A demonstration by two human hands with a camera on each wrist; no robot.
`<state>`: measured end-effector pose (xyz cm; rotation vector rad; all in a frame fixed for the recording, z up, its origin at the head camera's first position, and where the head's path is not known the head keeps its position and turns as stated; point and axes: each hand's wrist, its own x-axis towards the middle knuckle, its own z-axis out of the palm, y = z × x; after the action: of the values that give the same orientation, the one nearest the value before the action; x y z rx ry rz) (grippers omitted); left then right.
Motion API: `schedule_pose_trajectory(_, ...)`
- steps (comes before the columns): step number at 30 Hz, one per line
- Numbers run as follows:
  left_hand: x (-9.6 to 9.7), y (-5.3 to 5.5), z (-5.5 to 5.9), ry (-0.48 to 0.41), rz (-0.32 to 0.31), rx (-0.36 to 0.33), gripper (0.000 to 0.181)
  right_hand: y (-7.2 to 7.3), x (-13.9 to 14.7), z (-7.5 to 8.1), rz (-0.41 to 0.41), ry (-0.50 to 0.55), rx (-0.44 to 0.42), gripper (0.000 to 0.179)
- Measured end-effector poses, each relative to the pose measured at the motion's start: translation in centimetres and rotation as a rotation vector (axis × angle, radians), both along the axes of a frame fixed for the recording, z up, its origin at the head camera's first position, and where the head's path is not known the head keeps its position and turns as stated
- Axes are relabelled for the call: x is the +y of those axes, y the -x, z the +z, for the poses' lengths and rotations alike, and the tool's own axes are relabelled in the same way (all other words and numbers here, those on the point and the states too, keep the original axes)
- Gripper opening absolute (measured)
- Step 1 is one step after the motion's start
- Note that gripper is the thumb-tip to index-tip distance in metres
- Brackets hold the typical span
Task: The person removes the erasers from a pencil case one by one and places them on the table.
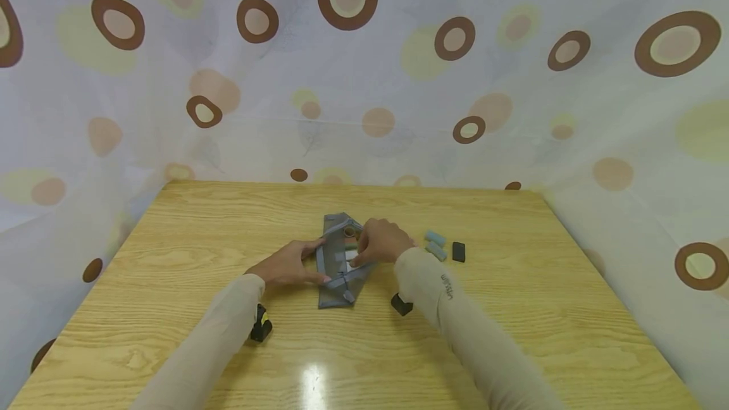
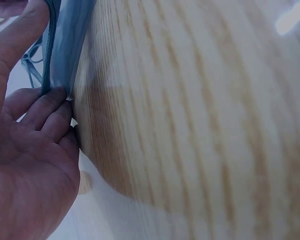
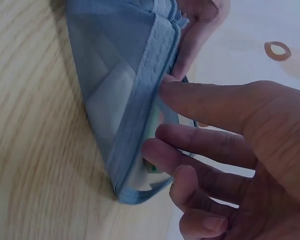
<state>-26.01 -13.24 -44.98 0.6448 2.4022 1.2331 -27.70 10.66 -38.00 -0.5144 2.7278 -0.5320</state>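
Note:
A grey-blue mesh zip pouch (image 1: 332, 258) lies on the table with its zipped mouth spread wide. Inside it show a brown round thing (image 1: 349, 231) and white and green pieces, too small to name. My left hand (image 1: 287, 263) grips the pouch's left side, thumb and fingers spread along the rim; the left wrist view shows this hand (image 2: 35, 145) at the zip edge. My right hand (image 1: 383, 242) reaches into the mouth from the right. In the right wrist view its fingers (image 3: 205, 135) are bent loosely at the opening, apart from the thumb, with nothing visible between them.
Two pale blue-grey cylindrical pieces (image 1: 435, 244) lie to the right of the pouch, beside a small black block (image 1: 458, 252). Small black devices sit by the left wrist (image 1: 261, 324) and under the right forearm (image 1: 402, 304). A patterned sheet (image 1: 364, 93) hangs around the wooden table (image 1: 228, 207).

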Motion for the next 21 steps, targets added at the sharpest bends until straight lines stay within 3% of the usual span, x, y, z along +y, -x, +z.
schedule_pose_trajectory(21, 0.1, 0.2, -0.2, 0.004, 0.021, -0.013, 0.099, -0.4, -1.3, -1.0, 0.001, -0.102, 0.026, 0.019)
